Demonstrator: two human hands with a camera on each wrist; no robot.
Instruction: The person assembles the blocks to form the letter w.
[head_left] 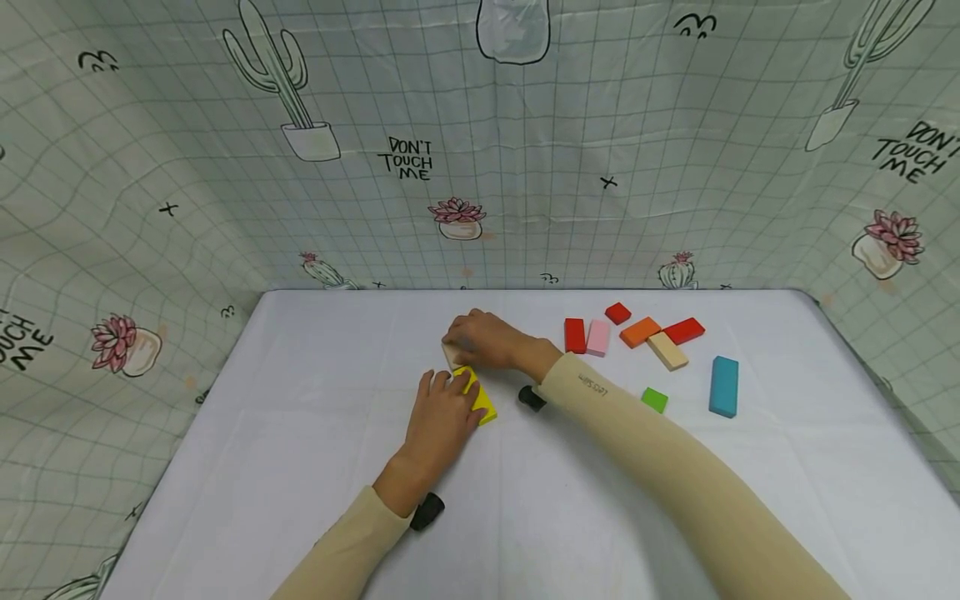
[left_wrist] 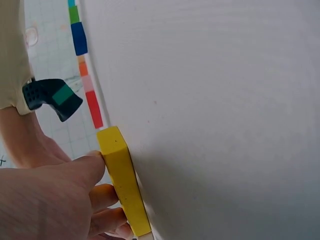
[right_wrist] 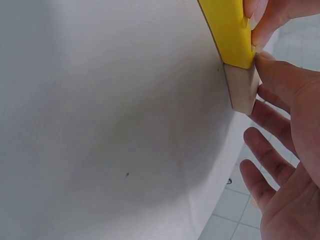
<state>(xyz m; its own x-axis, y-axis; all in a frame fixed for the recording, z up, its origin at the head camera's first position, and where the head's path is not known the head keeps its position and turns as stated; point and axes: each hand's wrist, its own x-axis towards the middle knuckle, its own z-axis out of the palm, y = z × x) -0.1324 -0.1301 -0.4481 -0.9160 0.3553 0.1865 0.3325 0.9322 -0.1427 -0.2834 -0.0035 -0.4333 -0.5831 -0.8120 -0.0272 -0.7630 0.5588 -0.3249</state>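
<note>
On the white tabletop, a yellow rectangular block (head_left: 483, 406) lies with its far end against a pale wooden block (head_left: 450, 356). My left hand (head_left: 438, 417) holds the yellow block, its thumb near one end and its fingers along the side, as the left wrist view shows. With thumb and forefinger, my right hand (head_left: 491, 340) pinches the wooden block (right_wrist: 240, 89), while its other fingers are spread apart. In the right wrist view the two blocks meet end to end. Part of the wooden block is hidden by the right hand in the head view.
To the right lie a red block (head_left: 574, 335), a pink one (head_left: 597, 337), a small red one (head_left: 618, 313), an orange one (head_left: 640, 332), a beige one (head_left: 667, 351), another red one (head_left: 684, 331), a green one (head_left: 655, 400) and a blue one (head_left: 723, 387). Patterned cloth surrounds the table.
</note>
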